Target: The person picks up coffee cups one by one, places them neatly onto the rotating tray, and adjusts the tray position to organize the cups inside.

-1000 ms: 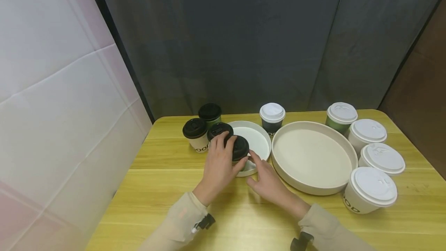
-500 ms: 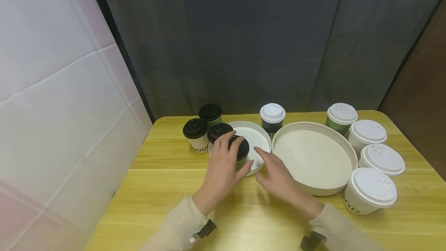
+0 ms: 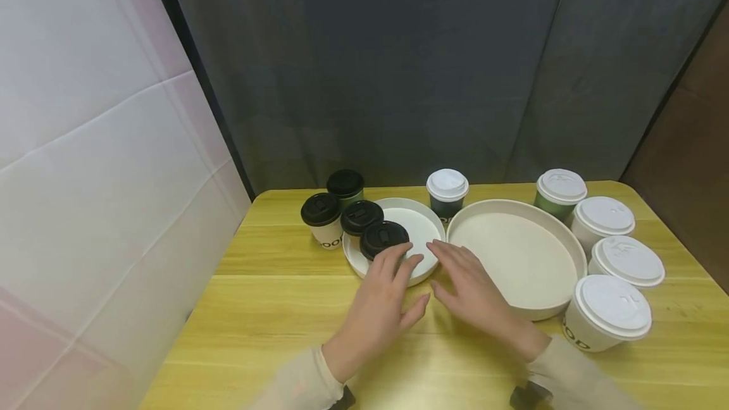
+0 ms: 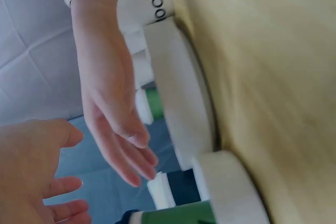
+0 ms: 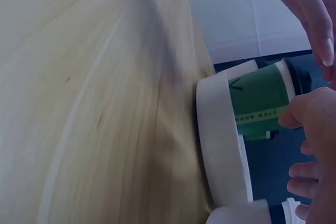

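My left hand (image 3: 381, 309) hovers just in front of a small white round tray (image 3: 421, 226), fingers loosely bent and holding nothing. To its right, my right hand (image 3: 478, 293) hangs before the gap between that tray and a larger cream tray (image 3: 515, 252), also with nothing in it. Two black-lidded paper cups stand upright on the small tray's left side: a front cup (image 3: 384, 236), whose green wall (image 5: 260, 98) shows in the right wrist view, and a cup (image 3: 362, 215) behind it. My left fingertips overlap the front cup's lid edge in the head view; the left wrist view shows them apart from it.
Left of the small tray stand a white black-lidded cup (image 3: 321, 220) and a green one (image 3: 346, 185). A dark cup with a white lid (image 3: 447, 188) stands behind, between the trays. Several white-lidded cups (image 3: 612, 309) line the cream tray's right side. A dark curtain (image 3: 387, 68) hangs behind the table.
My left hand has let go of the front black-lidded cup and drawn back toward me. My right hand has moved off that cup to the right. The cups stay in place.
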The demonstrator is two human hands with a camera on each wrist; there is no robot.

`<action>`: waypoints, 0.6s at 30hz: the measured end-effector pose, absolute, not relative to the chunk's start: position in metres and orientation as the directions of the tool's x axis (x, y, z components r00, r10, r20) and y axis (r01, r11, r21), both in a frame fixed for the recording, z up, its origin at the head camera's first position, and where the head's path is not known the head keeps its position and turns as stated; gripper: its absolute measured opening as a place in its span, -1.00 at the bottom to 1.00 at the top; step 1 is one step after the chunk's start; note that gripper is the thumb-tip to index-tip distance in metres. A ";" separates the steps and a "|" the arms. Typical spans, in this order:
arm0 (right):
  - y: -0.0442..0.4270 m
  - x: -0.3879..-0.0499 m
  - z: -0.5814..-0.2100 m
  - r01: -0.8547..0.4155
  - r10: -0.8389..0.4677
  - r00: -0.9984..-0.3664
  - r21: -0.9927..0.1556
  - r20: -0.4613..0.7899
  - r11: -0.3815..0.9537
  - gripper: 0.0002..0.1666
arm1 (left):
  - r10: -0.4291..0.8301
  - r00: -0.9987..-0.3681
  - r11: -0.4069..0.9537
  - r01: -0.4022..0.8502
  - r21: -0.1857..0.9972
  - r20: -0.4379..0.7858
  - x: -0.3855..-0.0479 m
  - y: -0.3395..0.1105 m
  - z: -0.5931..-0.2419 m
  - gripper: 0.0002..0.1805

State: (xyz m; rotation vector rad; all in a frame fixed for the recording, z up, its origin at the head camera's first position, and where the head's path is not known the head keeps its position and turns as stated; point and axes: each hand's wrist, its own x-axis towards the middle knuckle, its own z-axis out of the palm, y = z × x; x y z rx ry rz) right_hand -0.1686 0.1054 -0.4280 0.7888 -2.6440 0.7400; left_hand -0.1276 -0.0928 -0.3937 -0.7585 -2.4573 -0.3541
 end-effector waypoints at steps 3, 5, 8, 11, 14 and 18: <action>0.110 -0.168 -0.431 -0.576 -0.439 -0.806 -0.360 0.397 0.734 -0.24 | 0.460 -0.706 0.806 0.586 0.081 0.538 -0.126 -0.091 -0.403 -0.37; 0.112 -0.168 -0.433 -0.580 -0.445 -0.801 -0.336 0.400 0.742 -0.25 | 0.474 -0.710 0.806 0.588 0.069 0.520 -0.125 -0.090 -0.409 -0.35; 0.115 -0.168 -0.436 -0.585 -0.459 -0.796 -0.303 0.395 0.753 -0.27 | 0.499 -0.717 0.805 0.591 0.045 0.487 -0.125 -0.089 -0.419 -0.31; 0.117 -0.168 -0.439 -0.597 -0.482 -0.782 -0.255 0.395 0.761 -0.27 | 0.515 -0.733 0.809 0.586 0.030 0.445 -0.125 -0.089 -0.428 -0.28; 0.119 -0.169 -0.443 -0.608 -0.503 -0.767 -0.202 0.398 0.768 -0.26 | 0.523 -0.750 0.816 0.577 0.016 0.405 -0.127 -0.088 -0.435 -0.26; 0.121 -0.170 -0.447 -0.614 -0.522 -0.754 -0.145 0.400 0.776 -0.25 | 0.533 -0.760 0.821 0.572 -0.009 0.372 -0.128 -0.087 -0.443 -0.24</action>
